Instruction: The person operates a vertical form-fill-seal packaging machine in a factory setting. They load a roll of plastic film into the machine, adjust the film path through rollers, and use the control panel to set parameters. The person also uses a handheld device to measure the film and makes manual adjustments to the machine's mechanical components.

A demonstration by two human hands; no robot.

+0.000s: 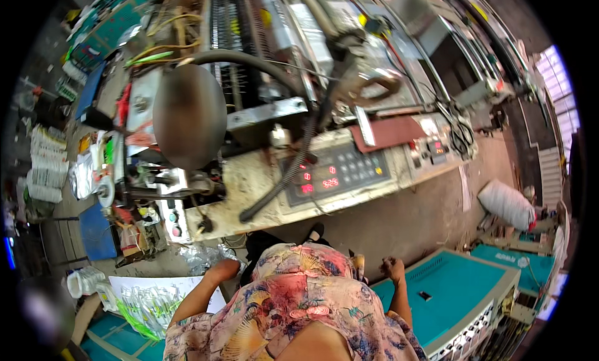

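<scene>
My left hand hangs low at my left side, over the edge of a white sheet and near a pile of clear plastic packets with green parts. Its fingers are hidden, and I cannot see whether it holds anything. On the other side, my right hand is beside the teal top of a cabinet. Its fingers are curled in, with nothing showing in them. Ahead of me stands a large machine with a control panel showing red digits. Neither hand touches that panel.
A dark ribbed hose droops over the machine's front. Black-handled scissors hang at its right end. A small dark object lies on the teal cabinet. A stuffed white sack rests on the floor at right. Crumpled clear plastic lies near my left hand.
</scene>
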